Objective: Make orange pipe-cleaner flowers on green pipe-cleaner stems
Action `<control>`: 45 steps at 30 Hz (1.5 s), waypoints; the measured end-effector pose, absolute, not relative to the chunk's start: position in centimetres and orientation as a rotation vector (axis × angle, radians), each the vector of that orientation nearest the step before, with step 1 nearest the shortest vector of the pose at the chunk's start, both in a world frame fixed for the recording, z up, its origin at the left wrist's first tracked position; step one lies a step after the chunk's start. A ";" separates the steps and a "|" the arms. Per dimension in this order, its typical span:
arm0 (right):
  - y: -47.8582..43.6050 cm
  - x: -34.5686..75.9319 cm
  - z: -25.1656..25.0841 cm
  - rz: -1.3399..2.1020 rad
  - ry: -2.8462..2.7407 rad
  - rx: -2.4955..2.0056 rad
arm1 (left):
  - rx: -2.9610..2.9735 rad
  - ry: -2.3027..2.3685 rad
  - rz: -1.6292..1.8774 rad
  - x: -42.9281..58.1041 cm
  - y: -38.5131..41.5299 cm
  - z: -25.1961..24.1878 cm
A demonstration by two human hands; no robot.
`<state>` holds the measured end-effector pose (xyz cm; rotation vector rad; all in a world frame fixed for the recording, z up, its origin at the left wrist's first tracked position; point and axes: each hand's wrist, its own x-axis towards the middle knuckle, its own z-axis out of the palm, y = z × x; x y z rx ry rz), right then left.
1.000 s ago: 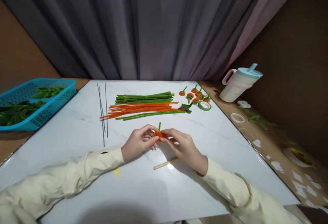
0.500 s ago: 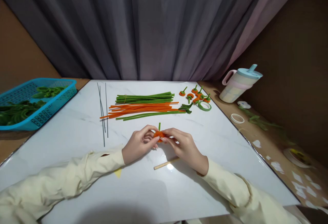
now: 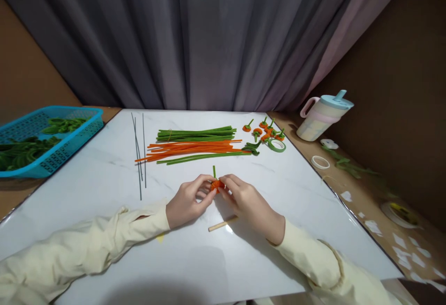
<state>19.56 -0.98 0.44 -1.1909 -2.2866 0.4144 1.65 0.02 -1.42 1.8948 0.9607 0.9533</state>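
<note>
Between my hands is a small orange pipe-cleaner pumpkin (image 3: 217, 185) with a green stem sticking up. My left hand (image 3: 192, 199) pinches its left side with thumb and fingers. On the other side, the fingertips of my right hand (image 3: 248, 202) close on it too. Below them a thin wooden stick (image 3: 222, 224) lies on the table, partly hidden by my right hand. Beyond my hands are orange pipe cleaners (image 3: 195, 148), a bundle of green pipe cleaners (image 3: 197, 134) and a few looser green ones (image 3: 198, 158).
Several finished small pumpkins (image 3: 257, 132) sit at the back right beside a roll of green tape (image 3: 276, 145). Three dark wires (image 3: 145, 156) lie at left. A blue basket (image 3: 52, 165) holds green pieces. A tumbler (image 3: 322, 116) and paper scraps (image 3: 372, 227) are at right.
The pumpkin has turned slightly in my fingers, its stem leaning a little left. My right hand's fingers have shifted on it. The view has moved slightly.
</note>
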 end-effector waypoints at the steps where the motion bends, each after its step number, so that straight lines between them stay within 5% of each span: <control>1: -1.0 19.5 0.5 0.390 -2.296 -1.220 | 1.925 0.962 0.948 1.6 -0.1 -1.5; 33: -1.1 20.2 0.1 -0.098 -2.543 -0.943 | 2.411 0.941 0.959 1.4 0.8 -1.7; 45: -0.2 21.0 -0.3 0.250 -2.379 -0.980 | 1.983 1.085 0.826 1.5 1.0 -0.8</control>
